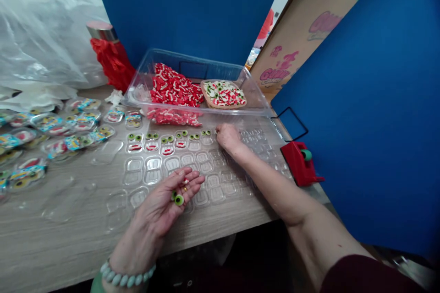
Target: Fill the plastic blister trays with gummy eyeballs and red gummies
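Palm-held green eye candies, with transparent trays and sweets around your two hands.
Your left hand (161,210), bead bracelet (128,279) at the wrist, lay palm up, fingers loosely curled, unclenched, cradling the green eye candies (178,200); transparent trays (172,164) spread just beyond its fingertips. Left of it: wrapped candy packs (28,175). Well right of it: one red tape dispenser (298,165). Farther: a row of paired eyes (167,139), several above red mouth candies (167,151), leading to your right hand (228,137), bent down over the trays; whether it grasped anything could not be told. Beyond that hand: a see-through tub (259,100), containing red-and-white candies (175,89) and a bowl (225,107) of mixed pieces.
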The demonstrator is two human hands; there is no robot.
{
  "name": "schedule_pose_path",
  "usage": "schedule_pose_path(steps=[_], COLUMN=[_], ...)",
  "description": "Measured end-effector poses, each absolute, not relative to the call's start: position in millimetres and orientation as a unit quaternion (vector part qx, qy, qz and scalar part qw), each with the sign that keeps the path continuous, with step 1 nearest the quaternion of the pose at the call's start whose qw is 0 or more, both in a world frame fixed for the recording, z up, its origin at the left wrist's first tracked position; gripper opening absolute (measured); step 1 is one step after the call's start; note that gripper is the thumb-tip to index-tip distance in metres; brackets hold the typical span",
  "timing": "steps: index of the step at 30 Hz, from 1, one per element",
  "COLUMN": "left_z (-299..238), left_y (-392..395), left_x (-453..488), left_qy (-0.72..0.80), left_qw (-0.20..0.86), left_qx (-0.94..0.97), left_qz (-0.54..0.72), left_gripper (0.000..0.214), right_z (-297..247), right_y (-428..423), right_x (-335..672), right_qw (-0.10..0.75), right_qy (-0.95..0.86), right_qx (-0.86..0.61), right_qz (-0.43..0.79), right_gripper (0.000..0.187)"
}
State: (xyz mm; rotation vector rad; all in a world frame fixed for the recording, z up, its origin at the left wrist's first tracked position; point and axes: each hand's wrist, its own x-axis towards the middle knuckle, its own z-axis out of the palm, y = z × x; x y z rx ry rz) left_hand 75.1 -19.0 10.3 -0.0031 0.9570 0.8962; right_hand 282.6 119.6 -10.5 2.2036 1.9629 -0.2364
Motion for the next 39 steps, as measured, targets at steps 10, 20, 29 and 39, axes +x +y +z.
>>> schedule_pose_path(steps=[10,20,29,39], left_z=[17.3,15.6,4.4,7.7], left_y=[-17.6,-22.9,-33.6,-29.8], left_x=[68.1,72.4,68.3,61.6], left_qy=[0.404,0.366,0.326,0.372], left_qw=[0.8,0.813,0.83,0.816], left_qx=[-0.047,-0.075,0.058,0.011], left_qz=[0.44,0.447,0.449,0.443], left_gripper=[0.022,0.034,0.025,0.023], right_z=[4.3,35.1,23.3,17.0], right_y=[84.3,-10.5,-7.9,26.1], right_x=[272.5,221.0,224.7,228.1], right_qw=[-0.091,-0.131,-0.174,-0.234], right_qy=[0.733,0.889,0.849,0.775], right_qx=[0.673,0.404,0.417,0.496], right_qz=[-0.04,-0.17,-0.274,-0.314], right_gripper=[0.028,0.019,0.02,0.017])
